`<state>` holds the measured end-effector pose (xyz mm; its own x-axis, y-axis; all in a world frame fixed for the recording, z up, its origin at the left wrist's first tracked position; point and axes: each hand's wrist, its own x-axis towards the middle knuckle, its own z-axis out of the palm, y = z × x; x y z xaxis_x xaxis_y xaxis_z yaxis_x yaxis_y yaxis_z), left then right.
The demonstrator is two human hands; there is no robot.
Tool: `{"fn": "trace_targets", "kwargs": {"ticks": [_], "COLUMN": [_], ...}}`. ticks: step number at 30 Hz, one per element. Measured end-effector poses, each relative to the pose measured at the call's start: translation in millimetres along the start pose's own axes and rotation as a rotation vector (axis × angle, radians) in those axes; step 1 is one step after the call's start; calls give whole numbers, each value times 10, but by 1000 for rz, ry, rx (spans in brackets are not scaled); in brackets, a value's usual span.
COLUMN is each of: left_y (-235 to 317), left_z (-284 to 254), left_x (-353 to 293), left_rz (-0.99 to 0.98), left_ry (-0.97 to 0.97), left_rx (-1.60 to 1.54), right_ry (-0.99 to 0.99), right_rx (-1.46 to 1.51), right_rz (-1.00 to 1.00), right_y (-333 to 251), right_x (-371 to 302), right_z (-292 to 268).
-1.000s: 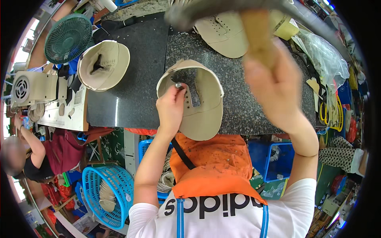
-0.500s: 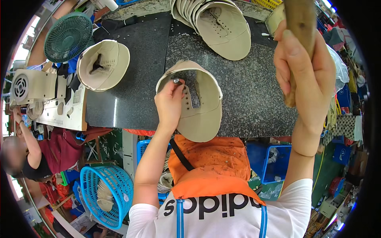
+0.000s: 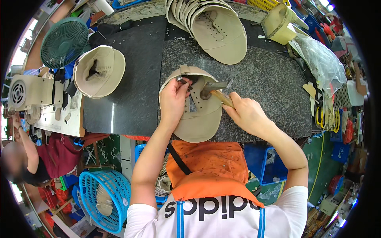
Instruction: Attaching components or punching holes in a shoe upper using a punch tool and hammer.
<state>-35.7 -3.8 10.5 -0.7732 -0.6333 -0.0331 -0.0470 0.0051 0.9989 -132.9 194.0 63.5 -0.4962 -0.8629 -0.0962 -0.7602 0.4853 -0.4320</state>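
A beige shoe upper (image 3: 198,129) with rows of lace holes lies on the dark stone-topped bench (image 3: 270,95), its rounded toe towards me. Inside its opening my left hand (image 3: 173,101) pinches a short metal punch (image 3: 181,79); the punch's lower end is hard to make out. My right hand (image 3: 250,117) is closed round the wooden handle of a hammer (image 3: 221,96). The hammer's metal head is over the right part of the upper, close to the left hand's fingers and the punch. I cannot tell whether the head touches anything.
Nested shoe uppers (image 3: 220,35) lie at the far edge, and another upper (image 3: 99,71) sits at left. A green fan (image 3: 64,41), a yellowish container (image 3: 278,25) and clear plastic (image 3: 321,59) border the bench. Below left stands a blue basket (image 3: 123,198); a co-worker (image 3: 31,158) is beyond.
My right hand has swung the hammer down and inward from high on the right to the upper. My left hand still holds the punch; the view has shifted slightly.
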Motion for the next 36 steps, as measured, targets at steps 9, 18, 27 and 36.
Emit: {"fn": "trace_targets", "kwargs": {"ticks": [9, 18, 27, 36], "left_y": [34, 65, 92, 220], "left_z": [-3, -13, 3, -101], "left_x": [39, -48, -30, -287], "left_rz": [153, 271, 274, 416], "left_ry": [-54, -114, -66, -102], "left_rx": [385, 461, 479, 679], "right_ry": [-38, 573, 703, 64], "right_rx": [-2, 410, 392, -79], "right_rz": [-61, -146, -215, -81], "right_y": [37, -457, -436, -8], "right_x": [103, 76, -3, 134], "right_z": [-306, -1072, -903, -21]}}
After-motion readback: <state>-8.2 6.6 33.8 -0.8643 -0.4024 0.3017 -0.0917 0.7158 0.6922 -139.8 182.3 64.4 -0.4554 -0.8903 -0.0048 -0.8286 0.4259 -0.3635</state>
